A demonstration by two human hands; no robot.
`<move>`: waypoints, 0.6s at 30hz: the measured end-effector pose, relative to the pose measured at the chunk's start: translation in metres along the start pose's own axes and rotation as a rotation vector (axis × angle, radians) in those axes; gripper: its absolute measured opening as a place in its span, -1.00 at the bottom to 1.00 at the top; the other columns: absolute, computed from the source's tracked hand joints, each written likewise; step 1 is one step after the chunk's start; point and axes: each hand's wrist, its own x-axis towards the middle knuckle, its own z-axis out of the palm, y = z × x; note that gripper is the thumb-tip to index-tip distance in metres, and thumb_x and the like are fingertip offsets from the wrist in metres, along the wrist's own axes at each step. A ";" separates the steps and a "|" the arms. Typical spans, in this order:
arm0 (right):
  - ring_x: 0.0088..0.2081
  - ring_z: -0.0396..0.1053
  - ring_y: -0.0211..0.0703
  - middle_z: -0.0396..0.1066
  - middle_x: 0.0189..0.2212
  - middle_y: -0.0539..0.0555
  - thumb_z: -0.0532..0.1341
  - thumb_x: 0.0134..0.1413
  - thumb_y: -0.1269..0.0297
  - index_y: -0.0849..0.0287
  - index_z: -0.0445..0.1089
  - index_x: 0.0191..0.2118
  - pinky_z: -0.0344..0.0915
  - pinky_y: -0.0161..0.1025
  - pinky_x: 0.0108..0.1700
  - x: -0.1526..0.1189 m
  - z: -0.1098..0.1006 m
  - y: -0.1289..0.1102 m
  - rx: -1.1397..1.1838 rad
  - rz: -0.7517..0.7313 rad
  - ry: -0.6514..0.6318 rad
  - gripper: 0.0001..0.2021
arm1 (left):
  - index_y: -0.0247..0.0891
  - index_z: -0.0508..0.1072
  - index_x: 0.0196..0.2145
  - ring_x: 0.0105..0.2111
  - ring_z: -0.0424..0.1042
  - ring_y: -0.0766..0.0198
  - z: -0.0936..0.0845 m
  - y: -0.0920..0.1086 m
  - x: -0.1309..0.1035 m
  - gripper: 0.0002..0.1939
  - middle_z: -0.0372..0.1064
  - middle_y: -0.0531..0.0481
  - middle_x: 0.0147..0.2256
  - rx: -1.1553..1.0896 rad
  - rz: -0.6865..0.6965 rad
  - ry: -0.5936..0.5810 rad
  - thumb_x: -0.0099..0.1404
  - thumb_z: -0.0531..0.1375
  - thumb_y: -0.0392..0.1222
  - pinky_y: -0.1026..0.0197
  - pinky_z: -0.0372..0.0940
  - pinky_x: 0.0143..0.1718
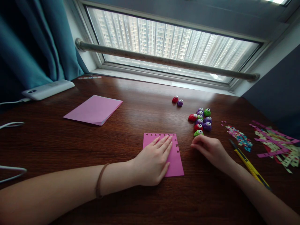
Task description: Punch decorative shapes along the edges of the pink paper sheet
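Observation:
My left hand [153, 162] lies flat with its fingers stretched over a sheet of pink paper [175, 165], pressing it against the table. Small star-shaped holes run along the sheet's top edge and down part of its right edge. To the right of the paper, my right hand [209, 150] has its thumb and fingers drawn together in a pinch just above the tabletop; whatever may be between the fingertips is hidden. Right behind those fingers sits a green craft punch [198, 133], the nearest of a cluster of small red, purple and green punches [207, 126].
A stack of pink paper [93, 109] lies at the left. Two more punches [180, 103] stand farther back. Right of my right hand are a yellow utility knife [250, 167], paper confetti [241, 137] and punched paper strips [278, 145]. A white power bank-like device [50, 89] rests by the curtain.

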 end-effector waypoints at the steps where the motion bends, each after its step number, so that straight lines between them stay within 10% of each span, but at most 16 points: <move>1: -0.46 0.28 -0.28 0.34 -0.44 -0.01 0.12 0.13 0.27 0.18 0.31 -0.34 0.21 -0.34 -0.39 0.001 -0.006 0.007 -0.088 0.012 0.075 -0.89 | -0.53 -0.06 0.21 0.24 -0.21 -0.05 0.000 0.000 0.000 -0.40 -0.22 -0.33 0.24 0.002 0.001 0.000 0.31 -0.09 -0.11 -0.04 -0.18 0.22; 5: -0.36 0.35 -0.15 0.39 -0.35 0.06 0.09 0.12 0.28 0.17 0.34 -0.28 0.20 -0.26 -0.31 0.005 -0.038 0.042 -0.506 0.160 0.277 -0.87 | -0.54 -0.05 0.21 0.24 -0.19 -0.04 0.000 -0.001 0.000 -0.40 -0.20 -0.35 0.23 0.008 0.005 -0.007 0.31 -0.09 -0.11 -0.03 -0.16 0.21; 11: -0.42 0.36 0.01 0.40 -0.41 0.21 0.03 0.10 0.20 0.17 0.44 -0.29 0.11 -0.19 -0.46 -0.005 -0.076 0.077 -0.866 0.761 0.307 -0.73 | -0.53 -0.07 0.21 0.24 -0.20 -0.05 0.001 -0.002 -0.001 -0.38 -0.22 -0.34 0.23 0.007 0.014 0.000 0.30 -0.08 -0.10 -0.03 -0.15 0.21; 18: -0.26 0.35 0.10 0.43 -0.27 0.22 0.06 0.08 0.16 0.17 0.46 -0.27 0.17 -0.15 -0.37 -0.004 -0.076 0.079 -0.744 0.629 0.409 -0.72 | -0.54 -0.04 0.21 0.23 -0.18 -0.06 0.000 -0.002 0.000 -0.36 -0.18 -0.34 0.23 -0.043 0.031 0.017 0.27 -0.07 -0.09 -0.02 -0.15 0.22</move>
